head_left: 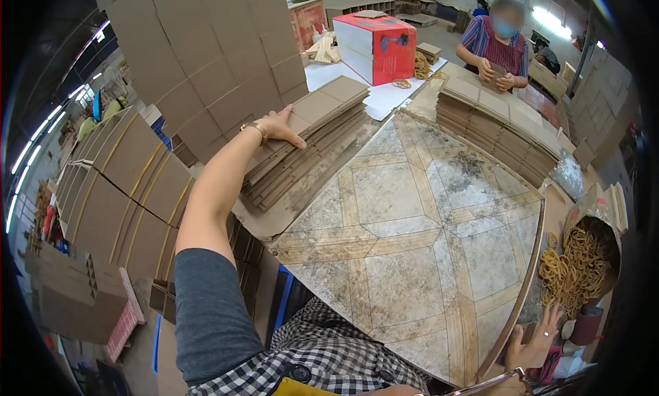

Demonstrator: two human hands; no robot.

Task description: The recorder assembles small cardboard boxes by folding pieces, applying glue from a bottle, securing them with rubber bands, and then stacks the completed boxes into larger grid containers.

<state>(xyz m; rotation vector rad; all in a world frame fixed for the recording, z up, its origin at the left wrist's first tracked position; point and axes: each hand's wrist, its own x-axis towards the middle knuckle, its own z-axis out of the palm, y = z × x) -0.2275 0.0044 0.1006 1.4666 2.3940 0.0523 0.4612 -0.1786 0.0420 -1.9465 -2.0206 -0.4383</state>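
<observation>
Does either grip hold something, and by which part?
The left grip lies atop the cardboard stack; the right grip is near the rubber bands. Whether either holds anything cannot be told.

A worktop (405,286) spreads across the middle, its surface printed with pale squares framed by wood-coloured bands, blotched with dark stains and whitish scuffs; a brown edge strip runs along its right side. To its left, a brown board (264,223) bears a leaning stack of flat cardboard pieces (329,108). At the far end, a white sheet (322,75) carries a red-and-white box (393,53) and a few loose rubber bands (401,84). On the right, a tan surface (551,190) holds an open carton (592,207) tipped sideways, yellowish bands (566,276) spilling from its mouth.
</observation>
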